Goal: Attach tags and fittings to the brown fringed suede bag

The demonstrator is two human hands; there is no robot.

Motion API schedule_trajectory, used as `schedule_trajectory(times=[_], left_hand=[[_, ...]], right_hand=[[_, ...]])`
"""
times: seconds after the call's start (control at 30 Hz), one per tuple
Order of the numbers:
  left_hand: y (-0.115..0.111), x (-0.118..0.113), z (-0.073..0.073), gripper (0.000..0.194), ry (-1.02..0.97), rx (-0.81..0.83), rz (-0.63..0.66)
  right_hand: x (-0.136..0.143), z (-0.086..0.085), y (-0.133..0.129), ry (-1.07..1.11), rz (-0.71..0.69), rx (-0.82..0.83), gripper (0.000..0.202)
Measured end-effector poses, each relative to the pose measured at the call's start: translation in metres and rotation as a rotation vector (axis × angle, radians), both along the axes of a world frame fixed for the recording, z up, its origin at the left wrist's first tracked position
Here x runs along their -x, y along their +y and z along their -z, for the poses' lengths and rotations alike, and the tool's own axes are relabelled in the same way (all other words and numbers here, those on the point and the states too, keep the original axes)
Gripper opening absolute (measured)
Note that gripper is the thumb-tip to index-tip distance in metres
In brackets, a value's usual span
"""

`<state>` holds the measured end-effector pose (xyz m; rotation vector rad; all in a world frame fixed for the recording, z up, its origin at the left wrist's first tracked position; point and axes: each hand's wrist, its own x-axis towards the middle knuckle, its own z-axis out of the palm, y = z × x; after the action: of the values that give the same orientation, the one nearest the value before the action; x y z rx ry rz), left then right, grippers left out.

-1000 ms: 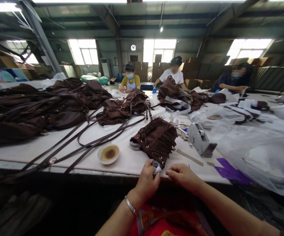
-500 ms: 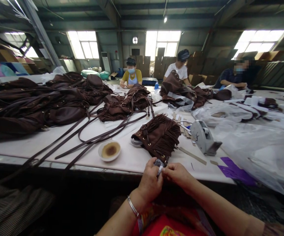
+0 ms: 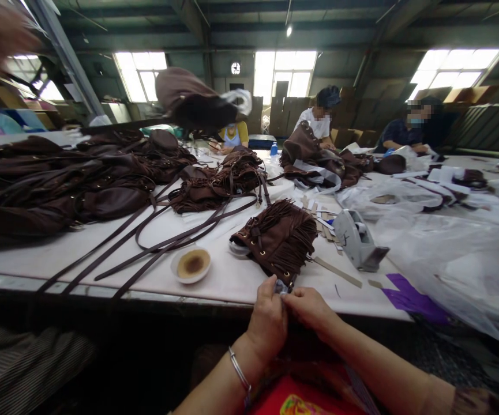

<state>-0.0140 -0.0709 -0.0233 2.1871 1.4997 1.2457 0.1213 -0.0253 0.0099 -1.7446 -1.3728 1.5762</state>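
Here, at 6 o'clock on the near table edge (image 3: pixel 214 291), I see a small pale tag (image 3: pixel 280 286) pinched between my two hands, still tied to the fringed brown bag (image 3: pixel 277 239) just beyond at 12 o'clock, which lies flat so the tag reaches the edge. My left hand (image 3: pixel 270 320) is closed on the tag from the left; my right hand (image 3: pixel 312 308) meets it, fingertips narrow on the same piece. At 10 o'clock sits a shallow dish (image 3: pixel 191 264); at 2 o'clock a tape dispenser (image 3: pixel 357 238), both within reach. Loose straps (image 3: pixel 154 245) trail left toward heaped bags (image 3: pixel 59 184).
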Motion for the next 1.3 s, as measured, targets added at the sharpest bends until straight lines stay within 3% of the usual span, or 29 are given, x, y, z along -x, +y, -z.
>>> schedule_trajectory(times=[0.2,0.53,0.67,0.77,0.87,1.03,1.17,1.3], left_hand=[[0.002,0.003,-0.005,0.02,-0.057,0.029,-0.038],[0.004,0.006,-0.017,0.009,-0.163,0.158,-0.026],[0.007,0.01,-0.028,0.013,-0.274,0.301,-0.042],[0.01,0.016,-0.038,0.02,-0.458,0.503,0.001],[0.013,0.018,-0.044,0.031,-0.784,0.71,0.1],[0.013,0.013,-0.045,0.039,-1.242,0.862,0.193],[0.013,0.012,-0.044,0.038,-1.361,0.896,0.206],[0.012,0.013,-0.043,0.033,-1.406,0.912,0.221]], right_hand=[[-0.01,-0.004,-0.005,0.216,-0.066,0.001,0.041],[-0.009,-0.001,-0.006,0.321,0.038,0.088,0.031],[-0.006,0.002,-0.008,0.48,0.104,0.149,0.034],[-0.003,0.007,-0.008,0.605,0.121,0.085,0.039],[0.001,0.009,-0.007,0.679,0.155,0.005,0.044],[0.003,0.006,-0.004,0.888,0.176,0.144,0.046],[0.003,0.004,-0.001,0.964,0.111,0.298,0.047],[0.005,0.006,0.002,0.961,0.088,0.316,0.047]])
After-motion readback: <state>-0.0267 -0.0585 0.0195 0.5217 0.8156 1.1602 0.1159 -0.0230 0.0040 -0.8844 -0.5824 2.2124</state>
